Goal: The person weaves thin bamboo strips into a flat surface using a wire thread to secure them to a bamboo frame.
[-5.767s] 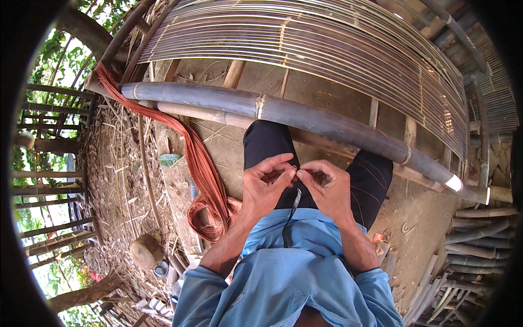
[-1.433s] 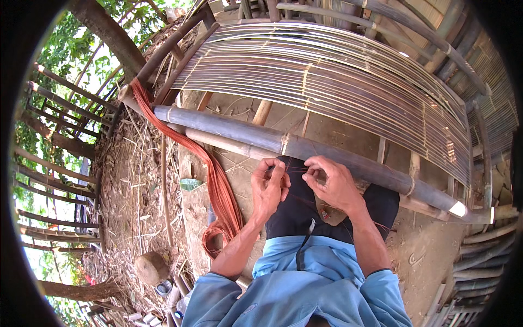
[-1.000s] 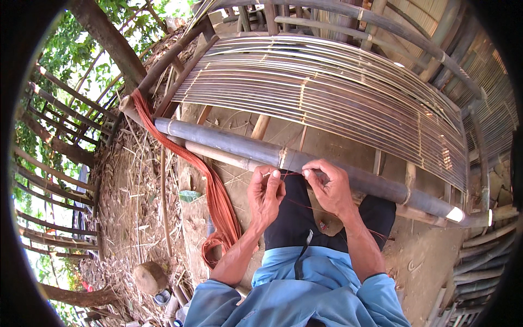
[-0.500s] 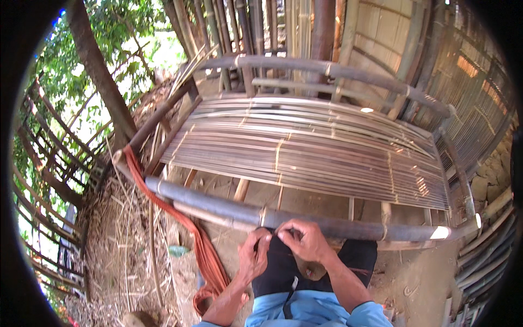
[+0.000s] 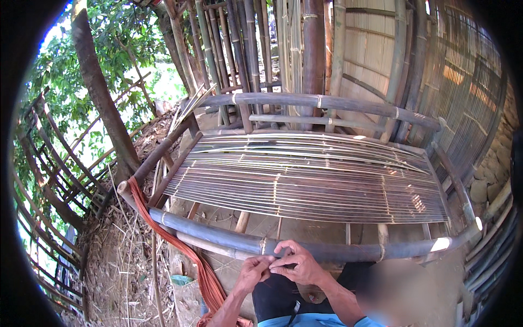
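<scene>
My left hand and my right hand meet over my lap, just before the thick dark bamboo pole along the front of a bamboo bench. Both have thumb and fingers pinched together, fingertips nearly touching. Whatever lies between them is too small to make out. On the right hand, the index finger is raised and bent. Beyond the front pole lies the bench's seat of thin bamboo slats, tied with pale lashings. A gap between seat and pole shows the crosspieces.
An orange cloth hangs over the bench's left front corner and trails to the ground. Bamboo poles and a slatted wall stand behind. Stacked poles lie at right. A grey blur hides part of the lower right.
The view has tilted up, so bench and hands sit lower in the picture. My hands have come closer together, and my right index finger has lifted.
</scene>
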Demonstrator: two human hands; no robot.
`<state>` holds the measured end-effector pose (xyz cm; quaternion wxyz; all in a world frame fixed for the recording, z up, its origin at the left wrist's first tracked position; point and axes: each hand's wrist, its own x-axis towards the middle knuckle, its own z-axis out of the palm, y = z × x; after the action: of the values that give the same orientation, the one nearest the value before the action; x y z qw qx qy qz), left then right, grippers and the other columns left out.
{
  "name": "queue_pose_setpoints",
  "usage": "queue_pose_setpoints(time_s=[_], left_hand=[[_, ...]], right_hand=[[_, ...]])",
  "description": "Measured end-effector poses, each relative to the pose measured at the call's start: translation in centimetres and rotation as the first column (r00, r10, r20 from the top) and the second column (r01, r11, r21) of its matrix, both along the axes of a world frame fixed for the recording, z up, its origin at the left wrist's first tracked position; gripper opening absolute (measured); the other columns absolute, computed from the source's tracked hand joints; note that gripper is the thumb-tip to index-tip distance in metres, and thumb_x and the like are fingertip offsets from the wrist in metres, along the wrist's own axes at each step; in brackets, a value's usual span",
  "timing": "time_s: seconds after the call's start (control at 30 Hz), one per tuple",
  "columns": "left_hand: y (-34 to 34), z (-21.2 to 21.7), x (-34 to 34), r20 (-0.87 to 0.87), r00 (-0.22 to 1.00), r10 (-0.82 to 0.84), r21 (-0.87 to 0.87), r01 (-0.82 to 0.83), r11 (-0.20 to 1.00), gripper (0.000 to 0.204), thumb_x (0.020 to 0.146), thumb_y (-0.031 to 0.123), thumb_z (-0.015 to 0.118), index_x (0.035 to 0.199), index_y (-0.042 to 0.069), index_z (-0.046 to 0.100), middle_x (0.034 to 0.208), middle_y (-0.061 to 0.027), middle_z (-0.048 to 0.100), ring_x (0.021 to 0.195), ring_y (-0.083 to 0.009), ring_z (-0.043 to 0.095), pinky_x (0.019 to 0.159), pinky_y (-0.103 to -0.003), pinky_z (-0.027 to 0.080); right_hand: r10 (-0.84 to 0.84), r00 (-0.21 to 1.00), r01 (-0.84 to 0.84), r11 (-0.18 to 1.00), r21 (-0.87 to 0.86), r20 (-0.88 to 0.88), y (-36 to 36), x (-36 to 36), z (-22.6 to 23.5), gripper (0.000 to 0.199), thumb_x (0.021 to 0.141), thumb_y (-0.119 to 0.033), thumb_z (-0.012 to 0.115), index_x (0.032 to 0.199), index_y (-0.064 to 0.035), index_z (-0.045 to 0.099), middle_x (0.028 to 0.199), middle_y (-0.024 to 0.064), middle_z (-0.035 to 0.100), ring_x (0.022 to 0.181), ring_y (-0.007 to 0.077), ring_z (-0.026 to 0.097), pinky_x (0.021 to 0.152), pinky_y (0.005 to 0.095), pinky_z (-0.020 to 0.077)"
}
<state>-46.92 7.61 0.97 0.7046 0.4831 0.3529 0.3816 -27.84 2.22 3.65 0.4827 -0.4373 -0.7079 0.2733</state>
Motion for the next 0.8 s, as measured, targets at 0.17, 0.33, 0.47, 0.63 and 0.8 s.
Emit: queue_pose_setpoints(time_s=[0.17, 0.33, 0.47, 0.63, 0.8], left_hand=[[1.2, -0.3, -0.6, 0.193, 0.943, -0.271, -0.367, 0.326, 0.871, 0.016, 0.102, 0.017, 0.061, 0.102, 0.004, 0.07, 0.065, 0.0037, 0.055, 0.047, -0.0033, 0.038, 0.041, -0.022, 0.023], [0.2, -0.8, 1.5, 0.271, 0.96, -0.069, -0.167, 0.117, 0.979, 0.006, 0.1, 0.011, 0.063, 0.102, 0.008, 0.067, 0.065, 0.001, 0.059, 0.047, -0.0048, 0.042, 0.042, -0.022, 0.03], [-1.0, 0.3, 2.4, 0.1, 0.995, -0.017, 0.173, -0.001, 0.985, 0.005, 0.1, 0.011, 0.063, 0.102, 0.008, 0.065, 0.071, -0.0027, 0.065, 0.056, -0.0072, 0.055, 0.05, -0.022, 0.043], [-1.3, -0.4, 2.0, -0.051, 0.998, 0.049, 0.335, -0.029, 0.942, 0.01, 0.101, 0.012, 0.062, 0.104, 0.004, 0.065, 0.071, -0.0028, 0.063, 0.064, -0.0068, 0.058, 0.056, -0.024, 0.045], [-1.8, 0.6, 2.4, -0.202, 0.958, 0.202, 0.567, -0.054, 0.822, 0.011, 0.101, 0.012, 0.062, 0.104, 0.001, 0.062, 0.073, -0.0006, 0.06, 0.064, -0.0062, 0.054, 0.056, -0.025, 0.044]], right_hand=[[0.002, 1.0, -0.003, 0.996, 0.089, 0.01, 0.1, 0.0, -0.7, 0.014, 0.081, -0.019, 0.084, 0.094, -0.0145, 0.081, 0.119, 0.0057, 0.059, 0.1, 0.0225, 0.065, 0.08, 0.0332, 0.0537], [-0.204, 0.949, 0.175, 0.975, -0.137, -0.239, 0.5, 0.0, -1.9, 0.014, 0.089, -0.011, 0.077, 0.103, -0.0089, 0.077, 0.113, 0.0079, 0.068, 0.09, 0.0122, 0.064, 0.077, 0.027, 0.0524], [-0.32, 0.858, 0.18, 0.92, -0.349, -0.401, 0.3, -0.8, -1.1, 0.011, 0.094, -0.01, 0.072, 0.1, -0.0002, 0.074, 0.095, 0.005, 0.074, 0.086, 0.0105, 0.066, 0.076, 0.0278, 0.054], [-0.308, 0.898, 0.212, 0.929, -0.303, -0.314, 0.4, -0.6, -1.8, 0.015, 0.094, -0.01, 0.071, 0.105, -0.0004, 0.074, 0.093, 0.0067, 0.074, 0.082, 0.0117, 0.067, 0.075, 0.0277, 0.0536], [-0.239, 0.959, 0.18, 0.928, -0.325, -0.152, -0.2, -0.4, -0.9, 0.015, 0.096, -0.01, 0.067, 0.104, 0.0006, 0.072, 0.091, 0.0102, 0.073, 0.081, 0.0134, 0.066, 0.075, 0.0294, 0.0529]])
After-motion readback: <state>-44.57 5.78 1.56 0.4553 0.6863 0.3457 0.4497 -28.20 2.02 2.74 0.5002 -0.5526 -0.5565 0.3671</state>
